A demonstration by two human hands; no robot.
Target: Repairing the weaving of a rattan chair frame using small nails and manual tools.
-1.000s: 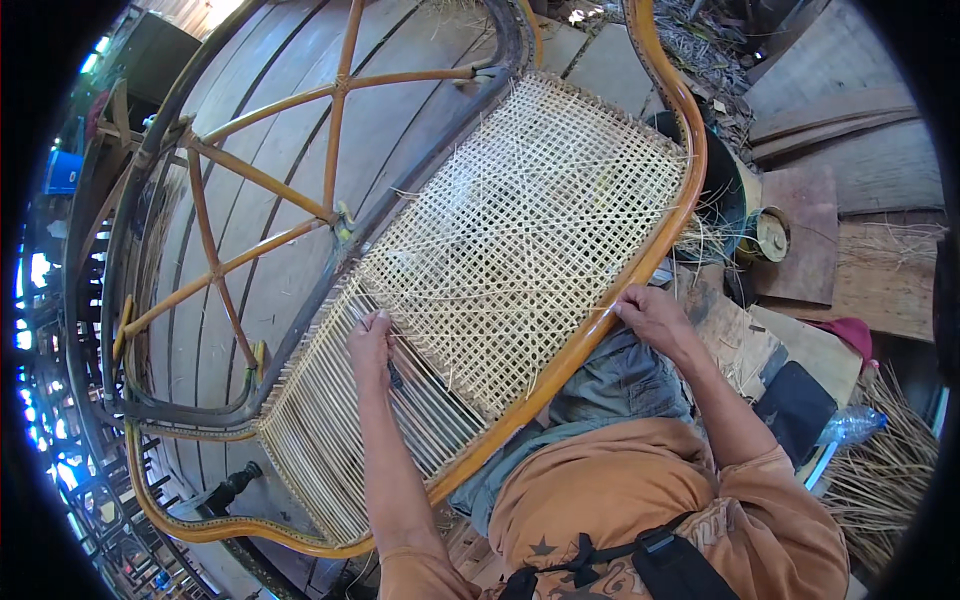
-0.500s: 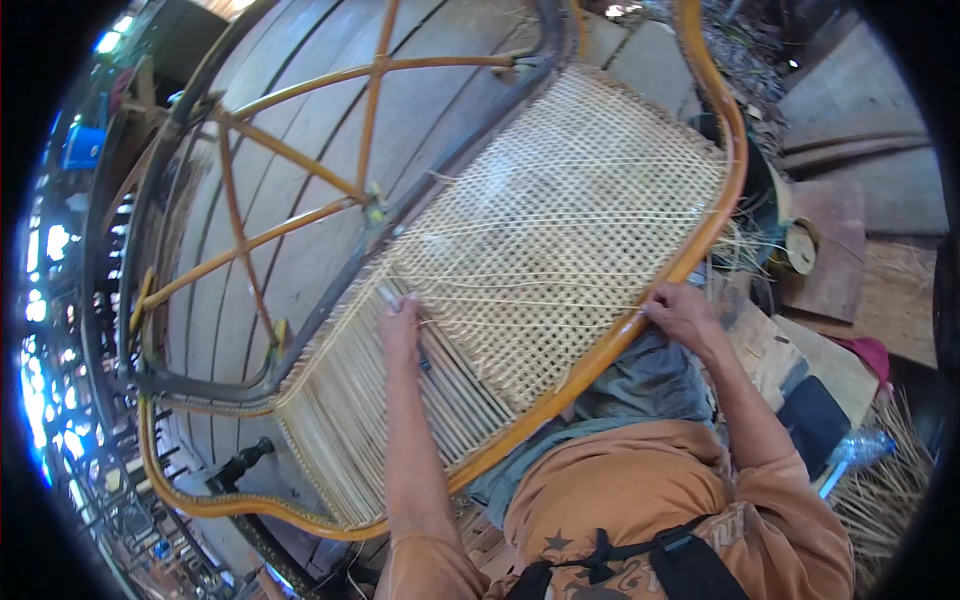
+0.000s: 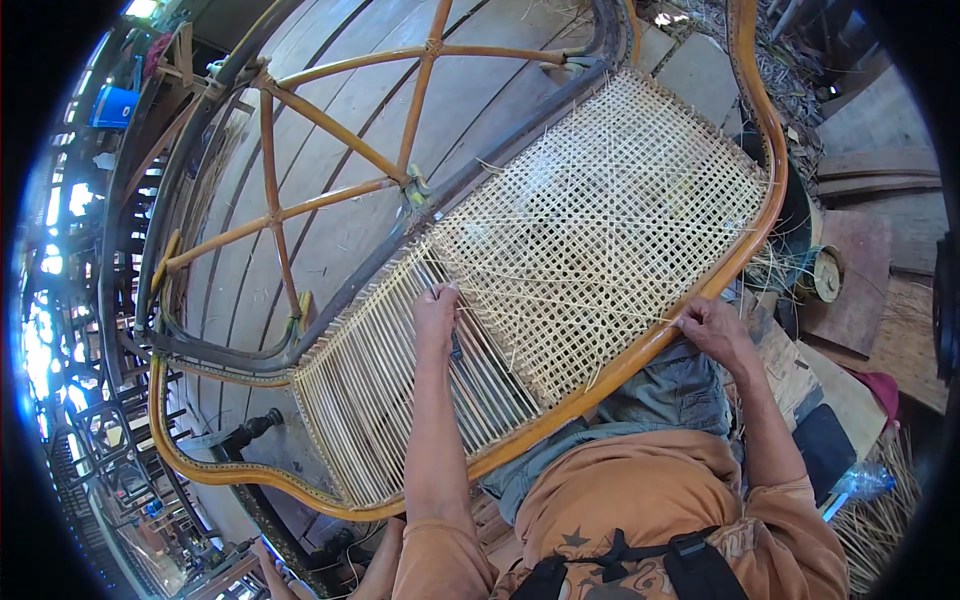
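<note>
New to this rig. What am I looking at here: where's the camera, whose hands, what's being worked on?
There is no machine here: a person works with two bare hands. The single picture comes from a wide fisheye camera worn on the person's head, looking down, so straight edges bend near the rim and the forearms enter from below.

In front of them lies a curved orange-brown rattan chair frame with a pale woven cane panel stretched across it. The right part is a finished open lattice; the left part is only parallel strands.

The left hand rests on the panel where lattice meets the parallel strands, fingers at the cane. The right hand grips the frame's near rail. Whether either pinches a loose strand is too small to tell. A wooden plank floor lies beneath.
</note>
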